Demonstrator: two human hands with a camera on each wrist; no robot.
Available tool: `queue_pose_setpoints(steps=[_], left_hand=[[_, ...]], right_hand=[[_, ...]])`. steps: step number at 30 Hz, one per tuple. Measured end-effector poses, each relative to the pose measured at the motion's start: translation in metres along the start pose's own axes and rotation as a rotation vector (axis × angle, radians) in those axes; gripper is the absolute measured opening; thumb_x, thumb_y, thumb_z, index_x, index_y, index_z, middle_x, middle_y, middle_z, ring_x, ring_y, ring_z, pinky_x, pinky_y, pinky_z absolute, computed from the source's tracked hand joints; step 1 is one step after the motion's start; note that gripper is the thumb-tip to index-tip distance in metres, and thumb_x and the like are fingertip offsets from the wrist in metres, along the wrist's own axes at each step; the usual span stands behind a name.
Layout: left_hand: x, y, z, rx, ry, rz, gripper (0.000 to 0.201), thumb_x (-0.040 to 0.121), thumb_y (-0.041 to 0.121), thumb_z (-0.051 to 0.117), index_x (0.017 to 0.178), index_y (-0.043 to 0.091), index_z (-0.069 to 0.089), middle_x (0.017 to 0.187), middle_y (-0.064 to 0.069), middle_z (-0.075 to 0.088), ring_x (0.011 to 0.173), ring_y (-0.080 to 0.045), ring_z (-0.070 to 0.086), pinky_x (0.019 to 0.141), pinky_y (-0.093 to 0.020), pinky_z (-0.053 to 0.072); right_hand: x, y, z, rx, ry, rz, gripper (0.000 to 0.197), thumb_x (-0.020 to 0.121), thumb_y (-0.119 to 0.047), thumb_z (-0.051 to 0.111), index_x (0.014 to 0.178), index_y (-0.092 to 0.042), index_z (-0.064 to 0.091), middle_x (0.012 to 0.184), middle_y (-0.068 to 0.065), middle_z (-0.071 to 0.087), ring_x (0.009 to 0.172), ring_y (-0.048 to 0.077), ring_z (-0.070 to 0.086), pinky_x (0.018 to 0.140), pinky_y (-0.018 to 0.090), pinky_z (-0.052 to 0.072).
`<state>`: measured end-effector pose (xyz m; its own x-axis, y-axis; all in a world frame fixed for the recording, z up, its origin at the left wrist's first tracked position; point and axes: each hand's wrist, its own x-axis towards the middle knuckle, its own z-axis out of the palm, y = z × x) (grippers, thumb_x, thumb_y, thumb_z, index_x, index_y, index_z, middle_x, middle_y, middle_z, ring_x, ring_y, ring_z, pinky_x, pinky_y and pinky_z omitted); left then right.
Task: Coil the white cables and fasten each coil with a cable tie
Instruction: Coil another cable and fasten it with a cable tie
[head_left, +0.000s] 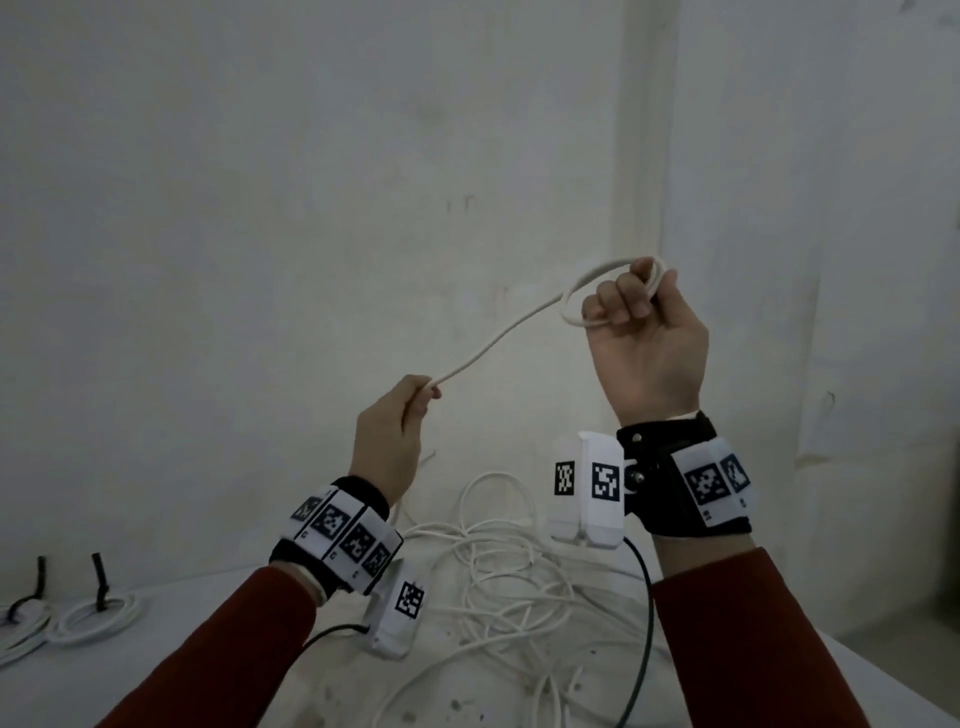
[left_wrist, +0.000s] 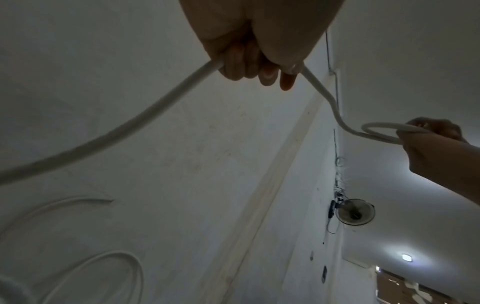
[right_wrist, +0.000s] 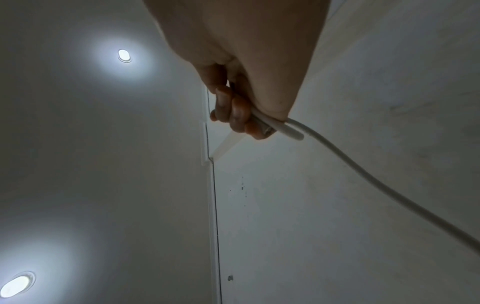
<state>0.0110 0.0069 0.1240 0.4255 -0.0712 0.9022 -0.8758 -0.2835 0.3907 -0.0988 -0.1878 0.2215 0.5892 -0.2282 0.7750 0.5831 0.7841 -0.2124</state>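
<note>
While the right hand is up high, its fingers curl around a small loop of the white cable in the air. The left hand is lower, and its fingers hold the same cable, which hangs down to a messy pile of cables on the desk. Two tied coils lie at the far left of the desk.

White table, surface speckled with dark spots. A loose tangle of white cables is spread across its middle. Two finished coils are laid at the left edge, each cinched with a black cable tie.
</note>
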Motion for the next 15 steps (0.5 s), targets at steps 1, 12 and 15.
queue_pose_setpoints(steps=[1, 12, 15], left_hand=[[0.003, 0.002, 0.002, 0.033, -0.001, 0.052, 0.021, 0.099, 0.025, 0.043, 0.087, 0.017, 0.060, 0.059, 0.007, 0.050, 0.055, -0.008, 0.046, 0.051, -0.015, 0.032], [0.016, 0.030, -0.024, 0.680, -0.202, 0.710, 0.022, 0.090, 0.028, 0.043, 0.085, 0.022, 0.064, 0.065, 0.005, 0.058, 0.052, -0.019, 0.053, 0.039, -0.020, 0.022], [0.020, 0.035, -0.043, 0.765, -0.256, 0.796, 0.017, 0.088, 0.025, 0.050, 0.084, 0.022, 0.066, 0.066, 0.004, 0.056, 0.054, -0.018, 0.052, 0.042, -0.021, 0.020]], right_hand=[[0.004, -0.002, 0.003, -0.003, -0.014, -0.008, 0.029, 0.102, -0.024, 0.031, 0.086, -0.010, 0.051, 0.056, -0.002, 0.040, 0.052, 0.013, 0.037, 0.054, 0.024, 0.038], [0.018, 0.027, -0.008, -0.828, 0.068, -0.106, 0.023, 0.104, -0.013, 0.036, 0.083, -0.011, 0.046, 0.060, 0.001, 0.056, 0.049, 0.015, 0.050, 0.052, 0.026, 0.045], [0.002, 0.046, -0.021, -1.437, -0.159, 0.021, 0.023, 0.103, -0.017, 0.038, 0.083, -0.013, 0.048, 0.066, 0.002, 0.062, 0.050, 0.014, 0.054, 0.055, 0.028, 0.047]])
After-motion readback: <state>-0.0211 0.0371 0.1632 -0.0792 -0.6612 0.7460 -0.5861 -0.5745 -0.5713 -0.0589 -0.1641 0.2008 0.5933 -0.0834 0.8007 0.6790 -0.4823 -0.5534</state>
